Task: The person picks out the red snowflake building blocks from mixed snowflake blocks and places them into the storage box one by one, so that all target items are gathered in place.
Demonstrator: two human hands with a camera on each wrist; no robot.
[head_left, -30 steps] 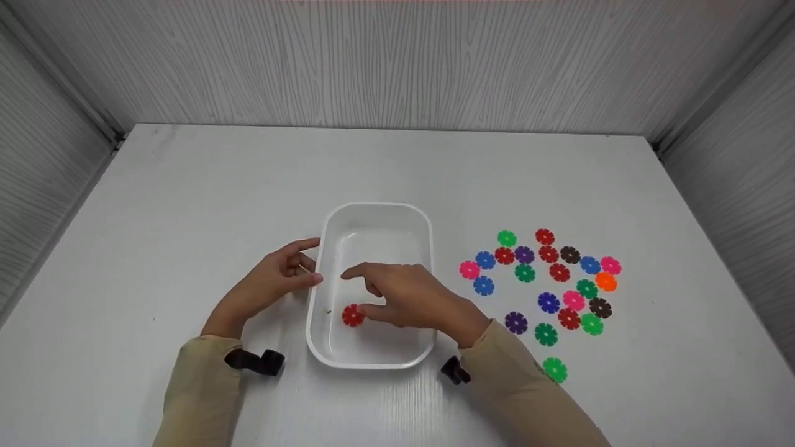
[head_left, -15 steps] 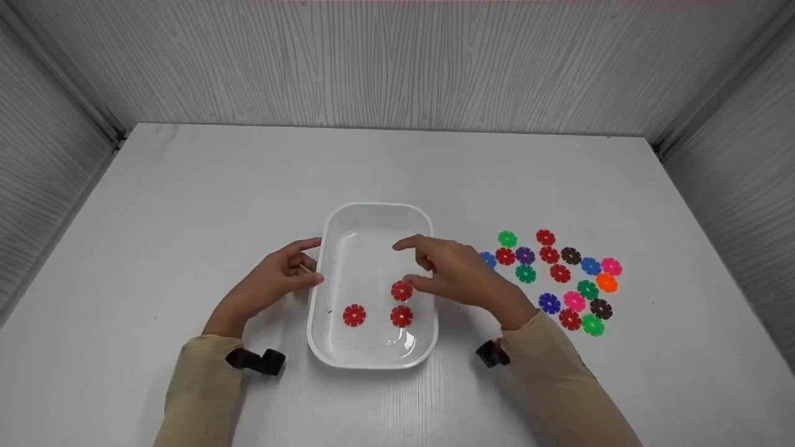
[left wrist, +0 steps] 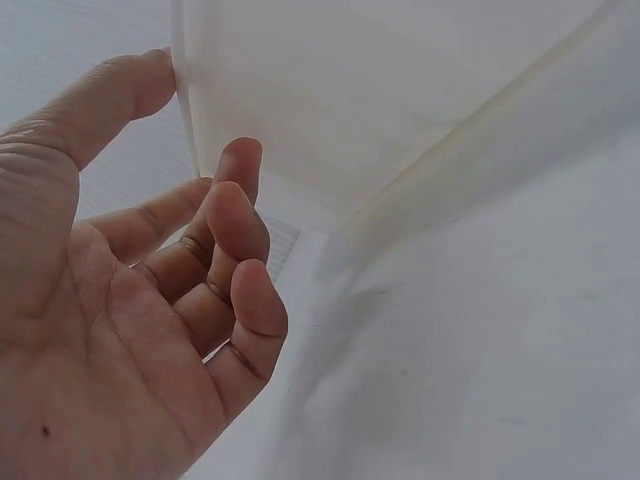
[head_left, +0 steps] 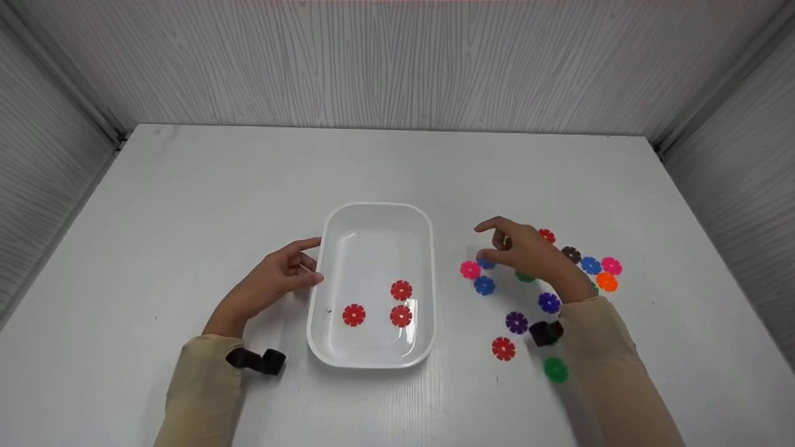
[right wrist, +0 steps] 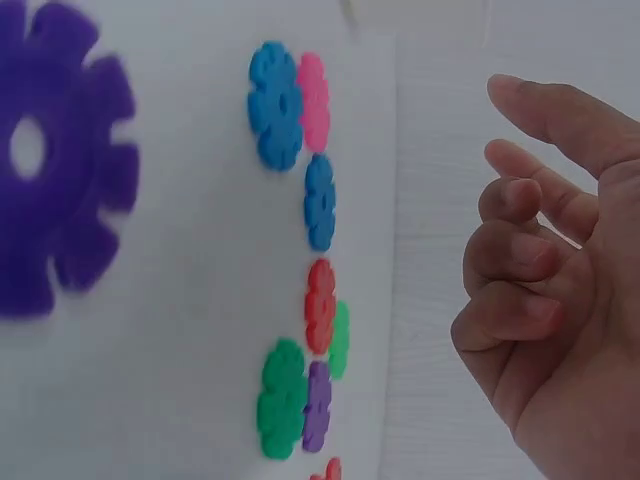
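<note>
My left hand (head_left: 281, 273) is at the left side of a white plastic tray (head_left: 433, 261). Its thumb and index fingertip touch the rim from outside, while the other fingers bend loosely beneath, as the left wrist view shows of that hand (left wrist: 150, 270). Three red snowflake discs (head_left: 401, 290) lie flat inside the tray. Over the scattered discs to the right hovers my right hand (head_left: 528, 251), thumb and index finger apart with nothing between them. Close by its thumb are a pink disc (head_left: 470, 269) and a blue disc (head_left: 484, 285). In the right wrist view the hand (right wrist: 560, 290) is apart from every disc.
Right of the tray, several discs lie on the white table (head_left: 236, 174), among them a purple disc (head_left: 516, 323), a red disc (head_left: 504, 349), a green disc (head_left: 556, 370) and an orange disc (head_left: 607, 282). My right forearm hides part of the group. Grey wood-grain panels (head_left: 385, 62) enclose the table.
My right hand has moved right from above the tray to above the scattered discs, uncovering three red discs in the tray. My left hand and the tray have stayed in place.
</note>
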